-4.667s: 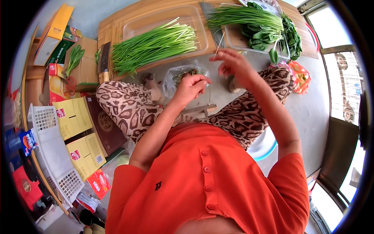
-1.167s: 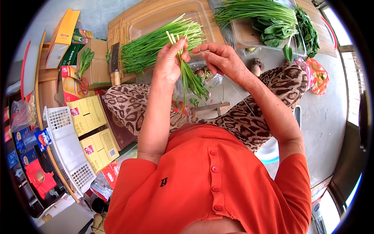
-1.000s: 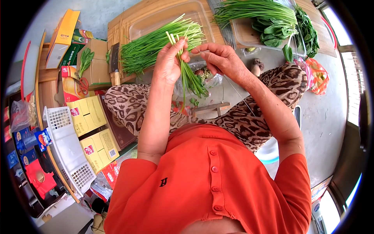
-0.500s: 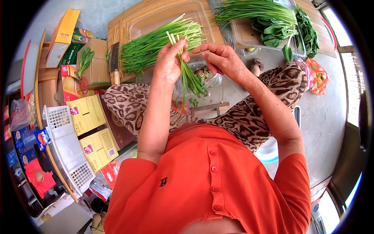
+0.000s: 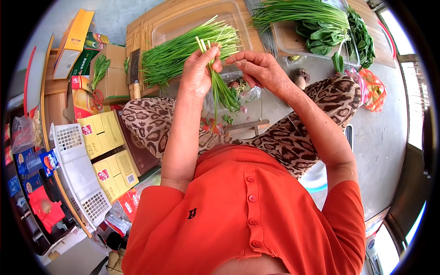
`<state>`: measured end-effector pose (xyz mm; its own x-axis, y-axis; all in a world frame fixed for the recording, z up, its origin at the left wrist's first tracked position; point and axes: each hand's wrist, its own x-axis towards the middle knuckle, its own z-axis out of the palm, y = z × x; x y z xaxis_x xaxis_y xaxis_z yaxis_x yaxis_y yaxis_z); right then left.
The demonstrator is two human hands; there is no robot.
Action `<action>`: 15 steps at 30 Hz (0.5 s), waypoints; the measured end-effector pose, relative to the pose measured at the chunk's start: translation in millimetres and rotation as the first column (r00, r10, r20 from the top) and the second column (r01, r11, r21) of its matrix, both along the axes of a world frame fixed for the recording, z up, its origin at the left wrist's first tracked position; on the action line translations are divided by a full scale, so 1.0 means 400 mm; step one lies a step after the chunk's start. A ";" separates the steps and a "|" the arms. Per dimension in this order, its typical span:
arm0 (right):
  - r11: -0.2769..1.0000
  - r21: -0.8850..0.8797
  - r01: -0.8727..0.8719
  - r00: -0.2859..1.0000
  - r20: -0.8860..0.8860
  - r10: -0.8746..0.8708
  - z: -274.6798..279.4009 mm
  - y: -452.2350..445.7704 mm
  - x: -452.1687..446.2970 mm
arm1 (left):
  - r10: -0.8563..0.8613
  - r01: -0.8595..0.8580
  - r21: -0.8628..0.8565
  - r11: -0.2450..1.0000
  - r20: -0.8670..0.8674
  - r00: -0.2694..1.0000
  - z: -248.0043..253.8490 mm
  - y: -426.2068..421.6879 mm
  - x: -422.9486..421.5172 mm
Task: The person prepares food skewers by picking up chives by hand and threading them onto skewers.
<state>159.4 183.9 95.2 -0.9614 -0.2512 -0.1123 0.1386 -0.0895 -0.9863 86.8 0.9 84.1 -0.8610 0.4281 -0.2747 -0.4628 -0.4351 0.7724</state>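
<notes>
My left hand (image 5: 198, 73) is closed around a small bunch of chives (image 5: 222, 91). Its pale cut stems point up past the thumb, and the green ends hang down. Close beside it, my right hand (image 5: 255, 68) pinches a thin skewer (image 5: 289, 120), whose shaft runs back under the right forearm. The skewer's tip is near the stems; whether it touches them I cannot tell. Behind the hands, a large pile of chives (image 5: 183, 55) lies partly over a clear plastic tray (image 5: 169, 28) on the wooden board (image 5: 133, 33).
A cleaver (image 5: 134, 68) lies at the board's left edge near bamboo skewers. Metal skewers (image 5: 262, 28) lie at centre back. To the right, more chives and leafy greens (image 5: 321, 39) fill another tray. Boxes (image 5: 101, 133) and a white basket (image 5: 80, 174) stand left; an orange bag (image 5: 373, 91) sits right.
The hanging green ends of the bunch have shifted slightly to the left. Both hands stay in nearly the same place with the same grip.
</notes>
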 end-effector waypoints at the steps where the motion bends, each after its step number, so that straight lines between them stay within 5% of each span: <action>1: 1.000 0.002 0.002 1.000 -0.002 -0.002 0.000 0.000 0.000 | -0.005 0.005 -0.007 1.000 -0.006 1.000 -0.001 -0.001 -0.001; 15: 1.000 -0.005 -0.005 1.000 -0.011 0.005 -0.001 0.000 0.002 | -0.108 0.107 -0.024 0.994 -0.044 0.993 -0.008 -0.026 -0.016</action>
<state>160.3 183.8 94.9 -0.9613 -0.2567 -0.1005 0.1282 -0.0937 -0.9873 80.5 -9.7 80.8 -0.8223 0.5129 -0.2467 -0.4701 -0.3678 0.8023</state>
